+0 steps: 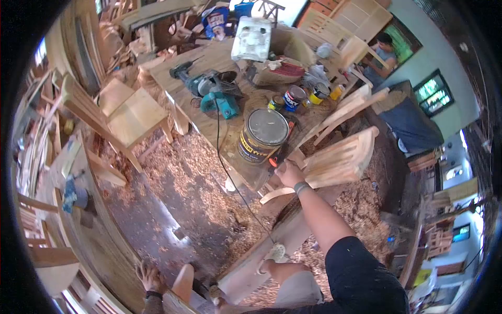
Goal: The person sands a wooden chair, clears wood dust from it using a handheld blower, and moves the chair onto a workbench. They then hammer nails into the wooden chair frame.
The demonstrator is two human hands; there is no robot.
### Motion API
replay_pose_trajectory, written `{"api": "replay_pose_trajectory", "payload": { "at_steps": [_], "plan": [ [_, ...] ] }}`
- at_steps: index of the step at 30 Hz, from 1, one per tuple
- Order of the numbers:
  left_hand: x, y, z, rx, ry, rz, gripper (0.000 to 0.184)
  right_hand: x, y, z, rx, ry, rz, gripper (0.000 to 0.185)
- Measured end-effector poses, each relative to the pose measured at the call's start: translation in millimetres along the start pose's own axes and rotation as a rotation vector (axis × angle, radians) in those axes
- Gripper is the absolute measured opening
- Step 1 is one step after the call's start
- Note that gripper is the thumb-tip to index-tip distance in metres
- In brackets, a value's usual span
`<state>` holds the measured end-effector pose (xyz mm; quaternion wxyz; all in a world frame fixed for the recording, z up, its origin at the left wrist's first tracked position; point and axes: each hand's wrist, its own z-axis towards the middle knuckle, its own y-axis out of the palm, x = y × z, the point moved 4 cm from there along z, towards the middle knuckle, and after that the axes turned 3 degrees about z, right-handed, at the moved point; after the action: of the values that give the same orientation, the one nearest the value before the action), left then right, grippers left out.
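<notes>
My right hand (290, 174) is reached out over the near corner of the wooden worktable (209, 123), its fingers closed. What they hold, if anything, is too small to make out. Just beside the fingers lies an orange-tipped object (273, 162), close to the large metal can (259, 138). A pale slatted chair back (342, 159) is right of this hand. At the lower left, my left hand (150, 277) rests with its fingers apart on the edge of a long wooden board (107, 238).
A green power tool (222, 104) with a trailing cord, a drill (183, 70) and small cans (294, 98) stand on the table. A wooden chair (133, 118) is at left. Shavings (201, 157) cover the floor. Another person (386, 55) sits at back right.
</notes>
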<state>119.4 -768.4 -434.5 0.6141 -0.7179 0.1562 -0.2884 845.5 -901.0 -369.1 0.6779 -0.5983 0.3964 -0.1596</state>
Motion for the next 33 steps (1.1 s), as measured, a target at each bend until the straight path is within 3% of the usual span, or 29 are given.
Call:
{"api": "replay_pose_trajectory", "payload": {
  "at_steps": [1, 2, 5, 6, 9, 13, 15, 18, 20, 22, 23, 25, 27, 29, 32, 33],
  "plan": [
    [3, -6, -1, -0.034, -0.006, -0.003, 0.015, 14, 16, 12, 0.061, 0.005, -0.044, 0.071],
    [7, -5, 0, 0.059, -0.011, -0.02, 0.014, 11, 19, 23, -0.075, -0.003, -0.084, 0.091],
    [4, -6, 0, 0.108, -0.006, -0.042, 0.015, -13, 18, 23, -0.522, 0.146, -0.064, 0.091],
    [3, -4, 0, 0.113, 0.003, -0.036, 0.015, -14, 22, 21, -0.434, 0.116, -0.12, 0.083],
    [3, -3, 1, 0.072, -0.035, -0.019, 0.014, 17, 44, 29, -0.548, 0.081, -0.129, 0.084],
    [-2, -4, -3, 0.127, 0.054, -0.012, 0.016, 21, 28, 23, -0.667, 0.145, 0.031, 0.068],
    [-9, 6, -7, 0.13, 0.107, 0.011, 0.021, 39, 35, 46, -0.621, -0.007, -0.143, 0.064],
    [9, -36, 9, 0.229, 0.27, 0.153, 0.015, 63, 43, 85, -0.695, -0.5, -0.744, 0.051],
    [19, -45, 21, 0.203, 0.284, 0.205, 0.015, 70, 12, 111, -0.263, 0.098, -0.229, 0.044],
    [16, -40, 10, 0.066, 0.21, 0.222, 0.02, 70, 17, 125, 0.174, 0.087, 0.128, 0.044],
    [14, -32, -2, 0.014, 0.12, 0.164, 0.022, 70, 27, 132, 0.291, 0.078, 0.176, 0.045],
    [-7, 4, -7, -0.091, -0.023, 0.062, 0.026, 68, 52, 142, 0.349, 0.148, 0.142, 0.046],
    [1, 19, -4, -0.025, -0.169, 0.095, 0.023, 64, 65, 149, 0.337, 0.209, 0.107, 0.048],
    [35, 3, 56, 0.017, -0.137, -0.071, 0.013, 60, 70, 153, 0.314, 0.228, 0.103, 0.05],
    [99, -17, 203, 0.06, 0.163, -0.248, 0.014, 59, 75, 154, 0.291, 0.234, 0.098, 0.053],
    [114, -9, 251, 0.057, 0.168, -0.211, 0.013, 60, 76, 153, 0.288, 0.235, 0.101, 0.053]
  ]
}}
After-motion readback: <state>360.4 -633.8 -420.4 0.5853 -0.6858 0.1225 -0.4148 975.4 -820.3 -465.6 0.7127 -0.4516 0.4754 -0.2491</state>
